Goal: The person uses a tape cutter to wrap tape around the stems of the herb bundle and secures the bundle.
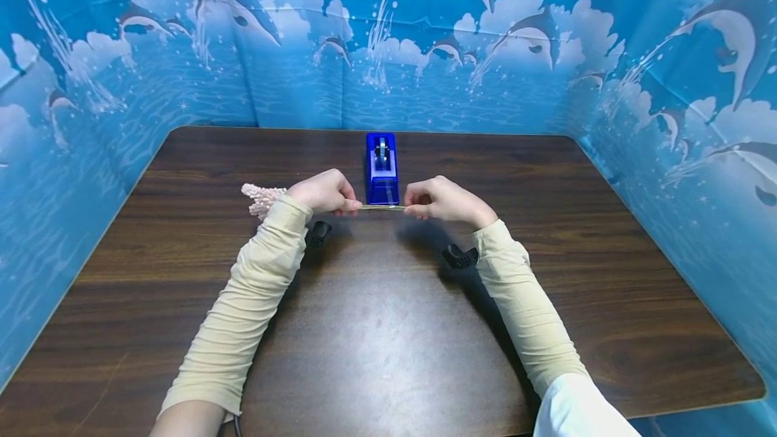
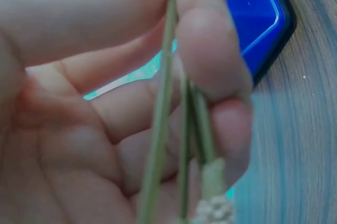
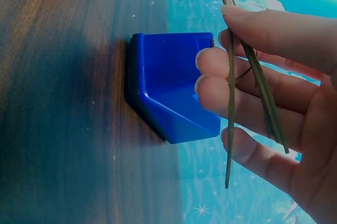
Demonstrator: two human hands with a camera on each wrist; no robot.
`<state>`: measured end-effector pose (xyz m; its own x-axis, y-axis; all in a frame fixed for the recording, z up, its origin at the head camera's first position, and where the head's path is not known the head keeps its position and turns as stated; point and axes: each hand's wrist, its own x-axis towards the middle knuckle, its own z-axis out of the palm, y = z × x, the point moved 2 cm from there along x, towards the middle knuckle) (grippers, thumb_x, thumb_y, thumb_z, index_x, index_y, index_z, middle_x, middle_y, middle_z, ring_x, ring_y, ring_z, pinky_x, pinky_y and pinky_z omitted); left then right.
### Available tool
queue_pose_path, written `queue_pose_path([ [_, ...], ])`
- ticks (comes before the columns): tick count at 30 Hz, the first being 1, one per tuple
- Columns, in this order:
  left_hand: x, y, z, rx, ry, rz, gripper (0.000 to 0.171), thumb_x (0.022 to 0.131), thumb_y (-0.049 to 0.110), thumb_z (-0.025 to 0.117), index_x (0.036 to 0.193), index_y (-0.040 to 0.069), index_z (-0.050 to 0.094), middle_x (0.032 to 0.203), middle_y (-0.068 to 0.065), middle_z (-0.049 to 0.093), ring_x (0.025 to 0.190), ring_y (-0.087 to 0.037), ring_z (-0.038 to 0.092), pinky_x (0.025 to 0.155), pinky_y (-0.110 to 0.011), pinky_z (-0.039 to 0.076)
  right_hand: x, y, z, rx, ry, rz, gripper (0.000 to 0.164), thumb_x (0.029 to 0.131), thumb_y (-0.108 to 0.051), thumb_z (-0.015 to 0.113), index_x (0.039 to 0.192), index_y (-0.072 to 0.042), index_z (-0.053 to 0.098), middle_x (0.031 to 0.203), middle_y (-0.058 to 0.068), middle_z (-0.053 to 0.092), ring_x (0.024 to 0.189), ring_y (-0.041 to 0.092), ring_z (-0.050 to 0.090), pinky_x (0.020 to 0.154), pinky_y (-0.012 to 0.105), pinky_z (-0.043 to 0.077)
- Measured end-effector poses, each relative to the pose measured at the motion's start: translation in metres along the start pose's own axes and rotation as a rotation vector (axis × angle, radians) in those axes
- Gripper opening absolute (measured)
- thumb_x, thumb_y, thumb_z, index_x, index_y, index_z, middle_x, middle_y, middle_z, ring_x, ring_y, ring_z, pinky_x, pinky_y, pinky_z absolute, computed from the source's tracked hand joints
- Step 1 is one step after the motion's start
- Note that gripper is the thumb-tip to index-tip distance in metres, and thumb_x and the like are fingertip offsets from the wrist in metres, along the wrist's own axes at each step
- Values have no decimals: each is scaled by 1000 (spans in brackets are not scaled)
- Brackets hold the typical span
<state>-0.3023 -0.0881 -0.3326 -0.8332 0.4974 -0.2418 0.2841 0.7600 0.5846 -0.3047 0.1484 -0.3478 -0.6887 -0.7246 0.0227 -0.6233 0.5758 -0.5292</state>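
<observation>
Just before the blue tape dispenser's near end, my left hand and right hand, fingers curled, pinch pale-pink flowers' thin stems; best kept bunched, level.

No lettering, number, label or brand I can read from my end, none on the blue tape dispenser, none on the dolphin-print curtain, none on the dark tabletop, in any of my views

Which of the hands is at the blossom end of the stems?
The left hand: pale pink blossoms show beside it; the right hand has bare stem ends.
</observation>
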Motion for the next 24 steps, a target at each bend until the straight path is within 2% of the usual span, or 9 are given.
queue_pose_path([
  [4,0,1,-1,39,17,5,26,93,17,64,78,-4,69,54,8,50,57,-7,46,60,-23,36,0,0,-1,18,-5,6,13,95,-19,62,88,-9,64,75,11,66,68,25,63,61,27,49],
  [8,0,1,-1,83,9,-7,28,94,18,62,72,2,65,55,7,49,60,-9,46,62,-23,37,0,1,-1,27,-14,10,23,99,-22,56,89,-5,67,76,16,66,71,31,63,63,27,48],
  [11,0,2,0,104,-1,-15,28,94,19,62,70,5,64,56,6,53,61,-11,51,65,-24,40,1,1,-1,20,-20,15,27,100,-22,53,89,-3,68,77,18,66,72,33,63,63,27,48],
  [16,-1,4,2,53,-29,-11,26,94,17,61,72,4,65,59,2,62,62,-14,63,70,-23,45,0,1,-2,-10,4,2,21,98,-21,56,88,-7,69,77,15,66,65,20,58,62,27,47],
  [20,-2,5,2,6,-22,-5,29,96,18,59,75,0,67,56,3,59,58,-13,60,67,-22,46,1,2,-2,-35,26,-24,17,97,-20,59,88,-9,70,76,11,65,60,10,50,60,26,43],
  [24,-3,5,1,-36,-18,-21,37,99,23,54,82,-4,71,54,6,57,55,-10,57,66,-22,46,1,2,-2,-56,49,-56,17,95,-20,62,87,-7,70,75,4,63,61,9,48,60,26,41],
])
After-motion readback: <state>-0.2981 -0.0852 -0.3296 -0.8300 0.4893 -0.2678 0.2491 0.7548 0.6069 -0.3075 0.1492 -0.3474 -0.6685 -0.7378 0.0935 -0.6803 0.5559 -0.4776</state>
